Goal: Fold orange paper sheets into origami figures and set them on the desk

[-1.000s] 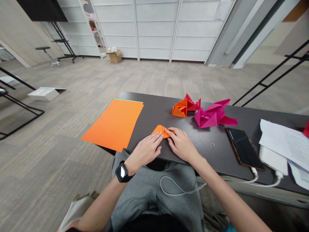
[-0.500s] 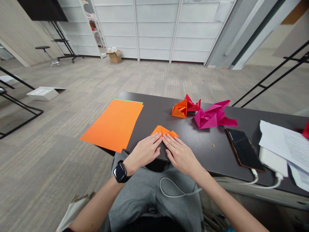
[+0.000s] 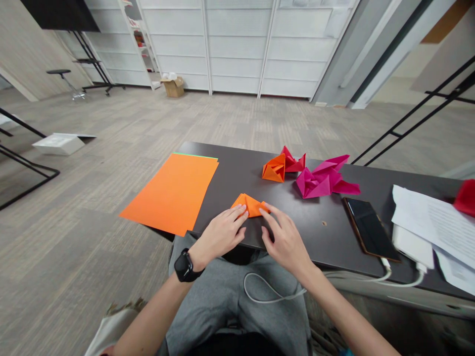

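Note:
A small folded piece of orange paper [image 3: 253, 205] lies on the dark table [image 3: 237, 170] near its front edge. My left hand [image 3: 224, 228] rests with fingers stretched out, their tips pressing on the left part of the fold. At the fold's right corner, the fingertips of my right hand [image 3: 284, 235] touch the paper, with thumb and fingers apart. To the left lies a stack of orange paper sheets [image 3: 174, 190], a green edge showing at its back. Beyond my right hand stand an orange folded paper piece [image 3: 273, 169], a red one [image 3: 295, 162] and a magenta one [image 3: 322, 179].
On the right lie a phone [image 3: 369, 227], a white power bank [image 3: 411, 244] and printed sheets [image 3: 438, 225], with a red object [image 3: 465, 198] at the edge. A white cable [image 3: 260, 299] loops over my lap. A cardboard box [image 3: 173, 87] sits on the floor by the cabinets.
My right hand has drawn back to the right from the middle of the folded paper, its fingers now spread at the corner. My left hand has stayed on the paper.

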Demonstrator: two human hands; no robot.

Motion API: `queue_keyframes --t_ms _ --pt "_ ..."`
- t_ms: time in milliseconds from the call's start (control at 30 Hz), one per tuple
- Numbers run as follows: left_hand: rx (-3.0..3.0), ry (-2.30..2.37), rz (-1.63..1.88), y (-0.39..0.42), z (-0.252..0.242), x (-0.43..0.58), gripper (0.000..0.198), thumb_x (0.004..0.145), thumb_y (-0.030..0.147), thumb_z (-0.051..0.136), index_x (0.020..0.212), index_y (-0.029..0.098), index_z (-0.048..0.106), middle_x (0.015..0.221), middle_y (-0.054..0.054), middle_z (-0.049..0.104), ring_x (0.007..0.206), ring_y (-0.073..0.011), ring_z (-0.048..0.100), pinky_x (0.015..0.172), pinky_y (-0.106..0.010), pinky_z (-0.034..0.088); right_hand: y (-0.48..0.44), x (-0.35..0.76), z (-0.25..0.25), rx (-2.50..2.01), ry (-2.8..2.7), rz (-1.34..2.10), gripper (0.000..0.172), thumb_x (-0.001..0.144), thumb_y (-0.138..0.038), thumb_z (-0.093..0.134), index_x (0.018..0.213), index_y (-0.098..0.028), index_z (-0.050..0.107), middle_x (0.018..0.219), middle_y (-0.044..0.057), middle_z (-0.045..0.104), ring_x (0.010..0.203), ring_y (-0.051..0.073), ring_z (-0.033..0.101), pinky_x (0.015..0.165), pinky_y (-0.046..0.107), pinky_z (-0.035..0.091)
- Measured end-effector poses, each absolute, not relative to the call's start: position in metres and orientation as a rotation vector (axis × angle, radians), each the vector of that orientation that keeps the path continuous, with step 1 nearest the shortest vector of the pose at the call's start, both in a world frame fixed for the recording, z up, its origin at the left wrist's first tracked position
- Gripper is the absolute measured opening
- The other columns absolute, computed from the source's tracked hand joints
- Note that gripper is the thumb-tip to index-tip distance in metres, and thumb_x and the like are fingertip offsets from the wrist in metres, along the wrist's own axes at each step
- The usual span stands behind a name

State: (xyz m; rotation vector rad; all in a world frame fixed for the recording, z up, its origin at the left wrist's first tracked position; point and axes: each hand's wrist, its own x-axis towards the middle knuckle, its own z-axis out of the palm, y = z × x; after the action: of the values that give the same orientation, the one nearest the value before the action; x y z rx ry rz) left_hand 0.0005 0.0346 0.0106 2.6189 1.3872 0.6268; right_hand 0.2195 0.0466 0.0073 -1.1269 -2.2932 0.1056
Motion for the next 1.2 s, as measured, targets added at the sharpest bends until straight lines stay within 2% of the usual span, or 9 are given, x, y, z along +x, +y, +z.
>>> queue_keyframes --t_ms 100,233,333,400,533,700,900,1033,1200 --pt "2.529 1.377 0.706 0.035 0.011 -0.001 0.037 0.091 0.019 0.057 0.128 0.020 0.056 0.142 -0.011 0.057 0.135 -0.0247 0.052 0.115 -0.043 0.043 0.056 0.222 0.006 -1.220 -2.175 0.250 0.048 0.093 -0.020 0.051 0.141 -0.023 0.049 0.129 0.014 0.061 0.117 0.030 0.060 0.099 0.052 0.051" --pt "2.300 1.537 0.961 0.037 0.006 -0.004 0.060 0.084 0.023 0.068 0.139 0.020 0.045 0.152 -0.013 0.046 0.144 -0.0286 0.040 0.122 -0.053 0.030 0.068 0.223 0.008 -1.203 -2.214 0.374 0.015 0.091 -0.023 0.057 0.103 -0.023 0.067 0.108 0.010 0.065 0.100 0.027 0.063 0.089 0.048 0.054" --pt "2.044 1.611 1.160 0.038 0.006 -0.007 0.057 0.086 0.022 0.067 0.138 0.020 0.045 0.136 -0.010 0.062 0.128 -0.0241 0.058 0.122 -0.053 0.029 0.069 0.223 0.016 -1.157 -2.160 0.390 0.009 0.092 -0.021 0.057 0.096 -0.023 0.065 0.108 0.009 0.066 0.102 0.027 0.062 0.090 0.047 0.052" --pt "1.950 1.577 1.264 0.037 0.011 -0.010 0.037 0.088 0.023 0.064 0.125 0.021 0.056 0.120 -0.006 0.070 0.111 -0.0208 0.068 0.120 -0.051 0.035 0.066 0.225 0.023 -1.106 -2.099 0.419 0.010 0.093 -0.021 0.056 0.098 -0.024 0.064 0.108 0.008 0.068 0.103 0.026 0.062 0.092 0.046 0.050" --pt "1.944 1.381 1.357 0.033 0.026 -0.010 0.008 0.090 0.029 0.065 0.091 0.021 0.066 0.095 -0.003 0.073 0.102 -0.0213 0.068 0.102 -0.040 0.052 0.059 0.228 0.038 -1.039 -1.906 0.541 0.010 0.096 -0.026 0.052 0.099 -0.025 0.062 0.107 0.007 0.070 0.102 0.024 0.065 0.093 0.041 0.050" --pt "1.489 1.336 1.446 0.042 0.032 0.000 0.019 0.088 0.037 0.067 0.091 0.019 0.064 0.087 -0.002 0.069 0.083 -0.0160 0.067 0.074 -0.026 0.055 0.061 0.222 0.041 -1.143 -1.528 0.890 0.018 0.090 -0.039 0.060 0.095 -0.023 0.065 0.090 0.004 0.069 0.083 0.021 0.064 0.075 0.032 0.051" --pt "1.185 1.283 1.345 0.070 0.010 0.001 0.039 0.074 0.037 0.079 0.100 0.015 0.060 0.087 -0.005 0.070 0.084 -0.0172 0.069 0.078 -0.028 0.054 0.079 0.215 0.020 -1.173 -1.204 1.429 0.034 0.069 -0.045 0.076 0.090 -0.021 0.065 0.082 0.001 0.065 0.064 0.014 0.054 0.049 0.024 0.039" --pt "1.076 1.327 1.376 0.071 0.000 -0.002 0.048 0.069 0.039 0.083 0.101 0.016 0.057 0.084 -0.004 0.069 0.081 -0.0164 0.069 0.077 -0.027 0.053 0.086 0.216 0.010 -1.179 -1.153 1.395 0.045 0.063 -0.045 0.081 0.096 -0.020 0.066 0.084 0.002 0.068 0.059 0.011 0.050 0.048 0.024 0.038" --pt "1.019 1.208 1.276 0.061 0.005 -0.002 0.057 0.073 0.051 0.078 0.112 0.019 0.051 0.086 -0.004 0.071 0.077 -0.0187 0.070 0.063 -0.026 0.054 0.086 0.218 0.008 -1.168 -1.048 1.348 0.052 0.059 -0.044 0.086 0.100 -0.020 0.065 0.080 0.002 0.071 0.063 0.014 0.058 0.052 0.026 0.045"
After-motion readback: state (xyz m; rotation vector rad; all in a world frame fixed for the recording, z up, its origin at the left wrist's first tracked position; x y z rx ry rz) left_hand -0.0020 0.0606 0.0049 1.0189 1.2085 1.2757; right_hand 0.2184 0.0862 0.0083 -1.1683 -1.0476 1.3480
